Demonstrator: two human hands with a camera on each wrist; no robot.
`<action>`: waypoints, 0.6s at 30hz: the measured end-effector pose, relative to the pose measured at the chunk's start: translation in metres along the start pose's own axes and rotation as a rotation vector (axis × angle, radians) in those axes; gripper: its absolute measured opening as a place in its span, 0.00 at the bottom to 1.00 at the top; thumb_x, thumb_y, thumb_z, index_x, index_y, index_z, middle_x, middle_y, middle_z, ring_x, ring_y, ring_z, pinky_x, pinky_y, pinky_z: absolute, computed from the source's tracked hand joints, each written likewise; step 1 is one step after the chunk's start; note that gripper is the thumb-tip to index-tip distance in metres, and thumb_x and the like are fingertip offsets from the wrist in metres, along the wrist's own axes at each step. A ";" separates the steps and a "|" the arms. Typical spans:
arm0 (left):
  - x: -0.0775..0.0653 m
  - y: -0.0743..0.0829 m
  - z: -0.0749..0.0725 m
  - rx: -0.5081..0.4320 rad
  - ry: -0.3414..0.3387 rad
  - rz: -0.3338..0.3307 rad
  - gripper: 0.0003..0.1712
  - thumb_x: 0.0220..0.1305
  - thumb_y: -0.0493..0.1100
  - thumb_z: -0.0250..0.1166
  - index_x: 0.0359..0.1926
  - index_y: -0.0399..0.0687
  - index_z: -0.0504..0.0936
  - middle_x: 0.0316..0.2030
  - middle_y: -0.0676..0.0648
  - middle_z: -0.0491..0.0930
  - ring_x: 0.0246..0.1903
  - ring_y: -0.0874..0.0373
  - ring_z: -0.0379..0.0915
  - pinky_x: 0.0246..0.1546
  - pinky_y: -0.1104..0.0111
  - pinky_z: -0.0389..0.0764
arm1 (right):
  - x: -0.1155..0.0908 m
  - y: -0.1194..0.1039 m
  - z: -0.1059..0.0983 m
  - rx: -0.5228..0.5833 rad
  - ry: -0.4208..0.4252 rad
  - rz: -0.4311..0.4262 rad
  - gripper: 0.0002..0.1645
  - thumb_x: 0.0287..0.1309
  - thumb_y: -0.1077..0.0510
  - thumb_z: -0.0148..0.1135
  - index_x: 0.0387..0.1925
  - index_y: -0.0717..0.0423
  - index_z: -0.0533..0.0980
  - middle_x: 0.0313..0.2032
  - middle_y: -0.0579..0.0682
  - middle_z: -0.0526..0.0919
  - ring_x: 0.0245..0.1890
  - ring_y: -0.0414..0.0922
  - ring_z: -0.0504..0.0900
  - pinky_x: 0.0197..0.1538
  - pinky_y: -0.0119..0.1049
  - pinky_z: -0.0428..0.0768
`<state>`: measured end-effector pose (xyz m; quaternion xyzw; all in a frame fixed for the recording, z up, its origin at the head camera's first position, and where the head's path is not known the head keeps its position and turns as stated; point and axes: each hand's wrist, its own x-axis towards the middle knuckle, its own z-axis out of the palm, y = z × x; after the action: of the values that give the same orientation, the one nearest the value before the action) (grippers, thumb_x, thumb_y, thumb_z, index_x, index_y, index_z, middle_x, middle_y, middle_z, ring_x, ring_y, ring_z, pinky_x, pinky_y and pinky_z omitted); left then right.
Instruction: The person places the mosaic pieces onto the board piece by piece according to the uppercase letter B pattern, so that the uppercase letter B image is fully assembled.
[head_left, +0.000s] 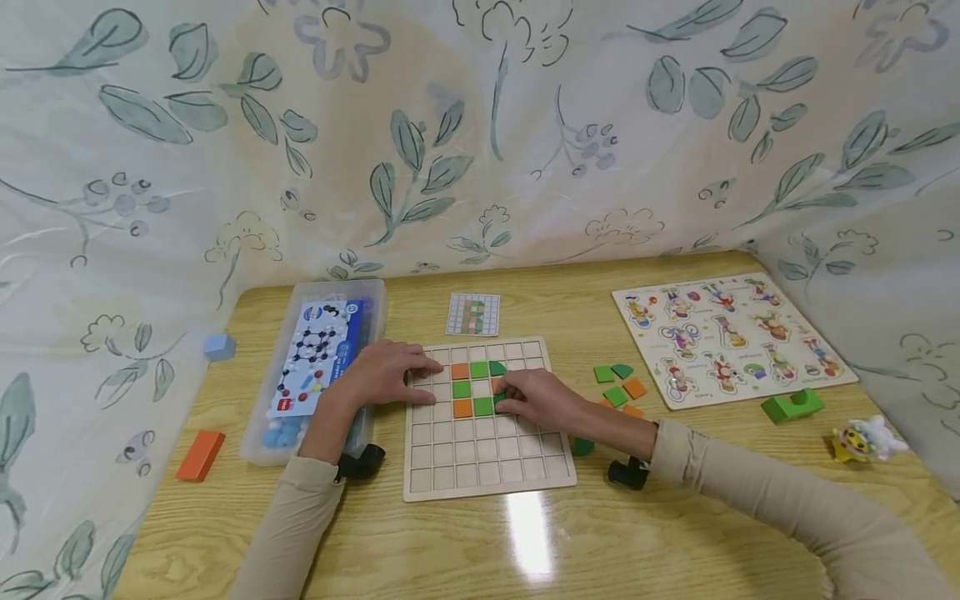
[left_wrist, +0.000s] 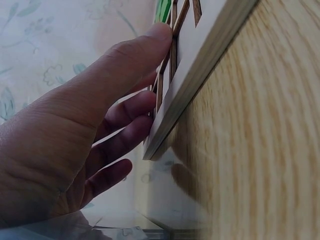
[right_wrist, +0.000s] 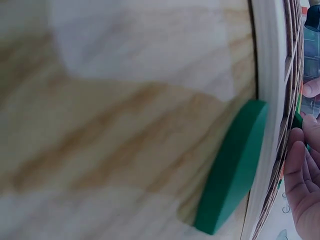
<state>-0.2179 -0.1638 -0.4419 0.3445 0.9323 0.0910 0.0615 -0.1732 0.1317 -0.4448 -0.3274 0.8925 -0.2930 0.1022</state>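
Observation:
A wooden grid board (head_left: 444,477) lies on the table, with orange tiles (head_left: 462,407), light green tiles (head_left: 478,369) and a dark green rounded tile (head_left: 497,367) in its upper middle cells. My right hand (head_left: 543,398) pinches another dark green tile (right_wrist: 298,120) at the right column of this group; the fingers partly hide it. On the board's left edge rests my left hand (head_left: 386,373), thumb and fingers spread and relaxed. In the left wrist view, the thumb (left_wrist: 142,47) touches the board's top side. A small pattern card (head_left: 473,315) lies beyond the board.
Loose orange and green tiles (head_left: 615,395) lie right of the board, and a dark green tile (right_wrist: 232,170) sits beside its edge. A clear plastic box (head_left: 258,446) stands left. A picture puzzle board (head_left: 705,333), green block (head_left: 792,406), small toy (head_left: 851,443), orange block (head_left: 200,456) and blue block (head_left: 220,347) lie around.

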 end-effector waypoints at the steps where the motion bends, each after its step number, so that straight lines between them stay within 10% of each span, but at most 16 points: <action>1: 0.000 0.000 0.000 0.001 0.000 0.001 0.30 0.53 0.71 0.65 0.55 0.68 0.82 0.36 0.63 0.77 0.33 0.66 0.67 0.42 0.67 0.66 | 0.000 0.000 0.000 -0.001 0.000 -0.003 0.11 0.61 0.55 0.64 0.43 0.55 0.79 0.32 0.45 0.84 0.33 0.36 0.80 0.37 0.27 0.76; 18: -0.002 0.004 -0.003 -0.017 0.024 0.018 0.29 0.52 0.69 0.67 0.54 0.66 0.83 0.34 0.61 0.78 0.30 0.67 0.65 0.39 0.66 0.65 | -0.003 0.004 -0.003 -0.122 -0.006 -0.123 0.03 0.61 0.56 0.64 0.31 0.47 0.82 0.32 0.42 0.81 0.33 0.35 0.78 0.38 0.28 0.77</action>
<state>-0.2146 -0.1620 -0.4376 0.3512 0.9291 0.1039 0.0523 -0.1745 0.1373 -0.4453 -0.3881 0.8866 -0.2427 0.0663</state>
